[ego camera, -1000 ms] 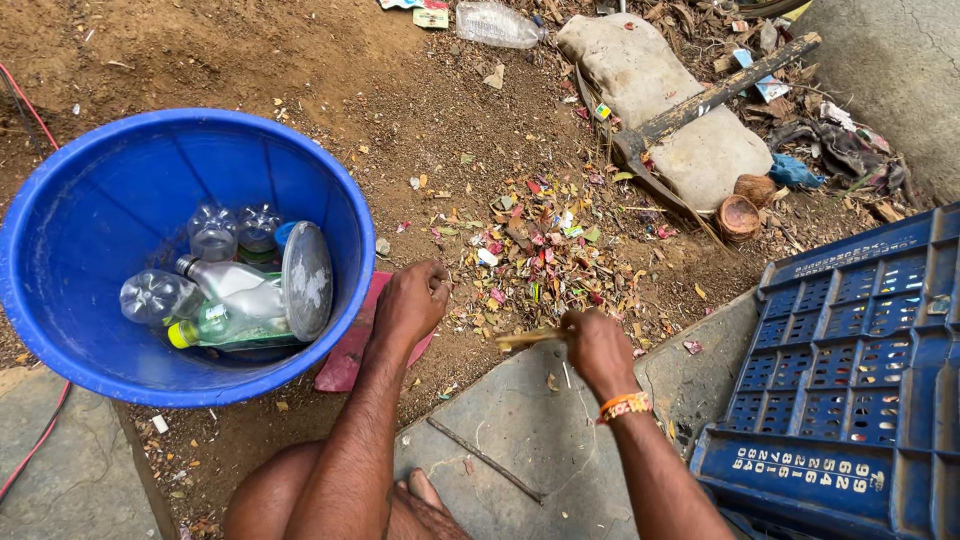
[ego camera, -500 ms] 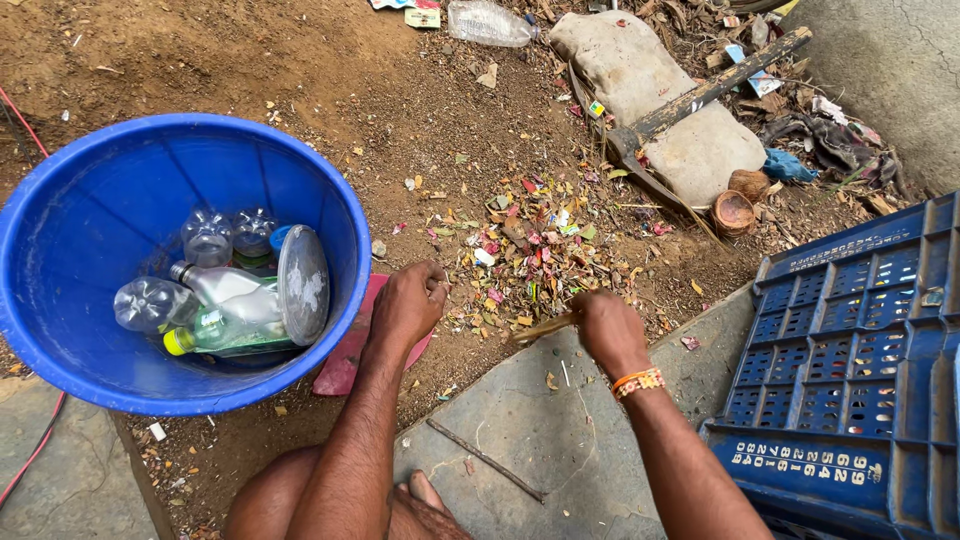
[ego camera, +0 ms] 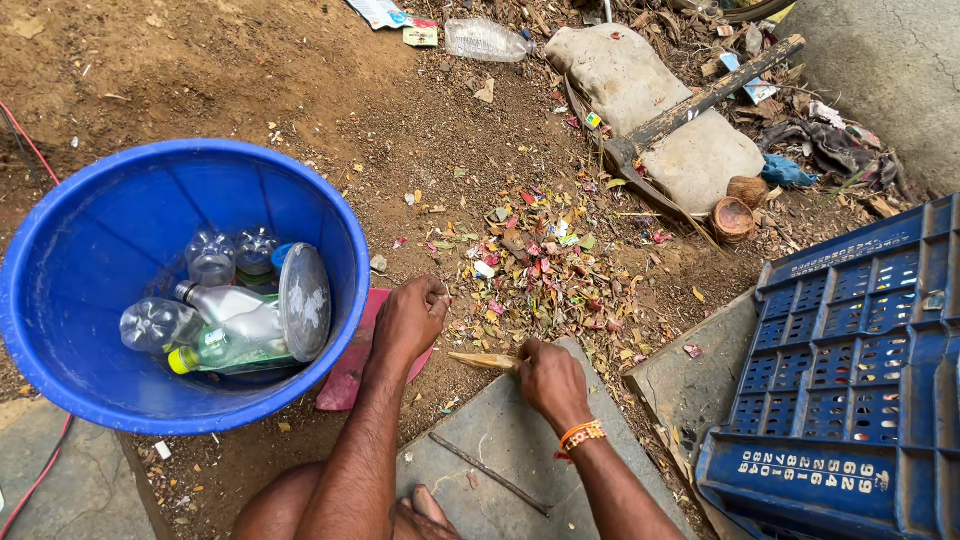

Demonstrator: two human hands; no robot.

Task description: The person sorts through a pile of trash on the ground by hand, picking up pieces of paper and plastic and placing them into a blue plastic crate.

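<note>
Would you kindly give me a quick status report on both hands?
Right hand shut on flat tan wooden stick, low over grey stone slab. Left hand loosely curled beside big blue plastic tub. Colourful litter scraps just ahead.

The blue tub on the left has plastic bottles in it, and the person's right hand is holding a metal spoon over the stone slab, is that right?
Not quite. The head view shows the right hand holding a thin wooden stick, not a metal spoon. The rest stands: the blue tub on the left has plastic bottles in it, and the hand is over the stone slab.
</note>
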